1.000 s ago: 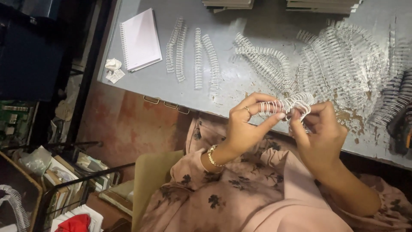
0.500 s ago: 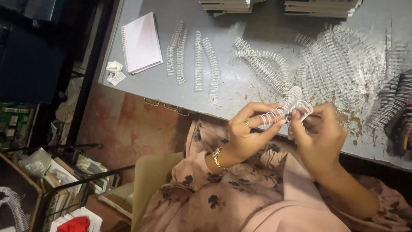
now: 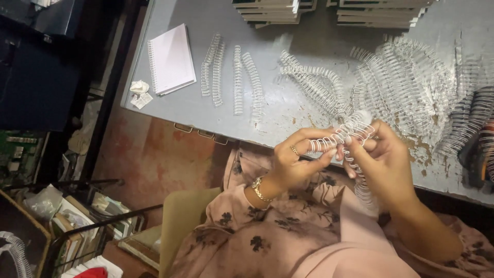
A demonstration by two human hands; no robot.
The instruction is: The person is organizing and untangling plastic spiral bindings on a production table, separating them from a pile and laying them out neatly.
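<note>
My left hand (image 3: pixel 296 159) and my right hand (image 3: pixel 383 162) are raised in front of my chest, just before the table edge. Both pinch a white wire binding coil (image 3: pixel 342 135) that stretches between their fingertips. One end of the coil hangs down past my right palm. A ring and a gold bracelet are on my left hand and wrist. A big tangled heap of the same white coils (image 3: pixel 396 82) lies on the grey table (image 3: pixel 319 31) right behind my hands.
Several cut coil pieces (image 3: pixel 234 77) lie in a row at the table's middle left, beside a white spiral notebook (image 3: pixel 171 57) and crumpled paper scraps (image 3: pixel 139 92). Stacks of notebooks (image 3: pixel 329 9) line the far edge. Dark coils (image 3: pixel 481 128) sit at the right. Boxes of books (image 3: pixel 77 226) stand on the floor at left.
The hands have kept working the same coil and lifted it slightly toward the table edge; the coil's loose end now dangles lower by my right hand.
</note>
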